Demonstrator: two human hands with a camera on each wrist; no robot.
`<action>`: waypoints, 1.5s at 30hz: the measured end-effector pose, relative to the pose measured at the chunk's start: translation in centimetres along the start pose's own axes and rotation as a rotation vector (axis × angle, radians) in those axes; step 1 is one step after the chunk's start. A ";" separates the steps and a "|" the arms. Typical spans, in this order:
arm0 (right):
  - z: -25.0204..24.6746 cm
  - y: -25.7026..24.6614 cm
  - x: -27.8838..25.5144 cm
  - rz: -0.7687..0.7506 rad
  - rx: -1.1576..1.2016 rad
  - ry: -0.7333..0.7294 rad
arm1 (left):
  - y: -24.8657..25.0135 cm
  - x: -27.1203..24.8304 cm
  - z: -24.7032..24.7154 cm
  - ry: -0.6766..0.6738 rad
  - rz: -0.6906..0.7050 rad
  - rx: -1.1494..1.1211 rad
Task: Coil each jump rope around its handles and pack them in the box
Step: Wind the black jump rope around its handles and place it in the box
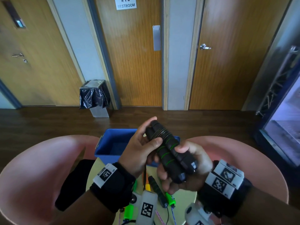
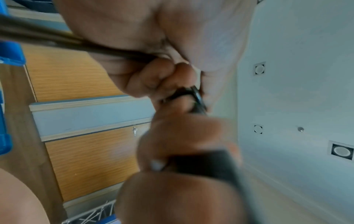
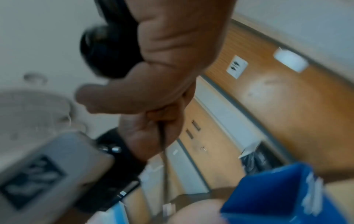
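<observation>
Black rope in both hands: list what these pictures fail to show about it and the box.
- Rope free end: head view, covered by the left hand; left wrist view too blurred.
- Handle undersides: head view, hidden by the right hand.
- Box near part: head view, blocked by the left hand and the rope.
- Other ropes on the table: head view, partly behind wrists, cut by the bottom edge.

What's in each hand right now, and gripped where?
Both hold the black jump rope, its two handles side by side. The right hand grips the handles near their butt ends; the left hand pinches the rope coils wound near the top.
</observation>
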State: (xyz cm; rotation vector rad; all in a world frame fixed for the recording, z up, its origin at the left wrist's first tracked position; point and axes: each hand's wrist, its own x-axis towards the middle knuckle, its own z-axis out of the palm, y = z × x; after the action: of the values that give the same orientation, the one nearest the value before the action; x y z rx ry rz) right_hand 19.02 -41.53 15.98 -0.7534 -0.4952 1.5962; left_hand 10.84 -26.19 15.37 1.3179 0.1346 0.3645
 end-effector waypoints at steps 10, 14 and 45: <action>0.4 -0.2 1.5 -0.030 -1.572 0.823 | -1.9 0.6 -0.2 0.282 0.001 0.070; 0.8 -0.1 3.4 -0.018 -1.543 0.868 | -1.6 0.3 -1.4 0.304 0.027 0.203; 13.9 3.9 14.0 -0.198 -0.157 0.512 | 8.4 -2.8 -16.4 -0.134 0.073 -0.017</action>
State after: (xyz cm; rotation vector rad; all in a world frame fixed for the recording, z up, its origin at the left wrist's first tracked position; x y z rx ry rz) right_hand 5.75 -27.07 20.33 -1.1528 -0.3077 1.1325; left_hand 1.70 -10.38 18.98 1.3286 -0.0293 0.3369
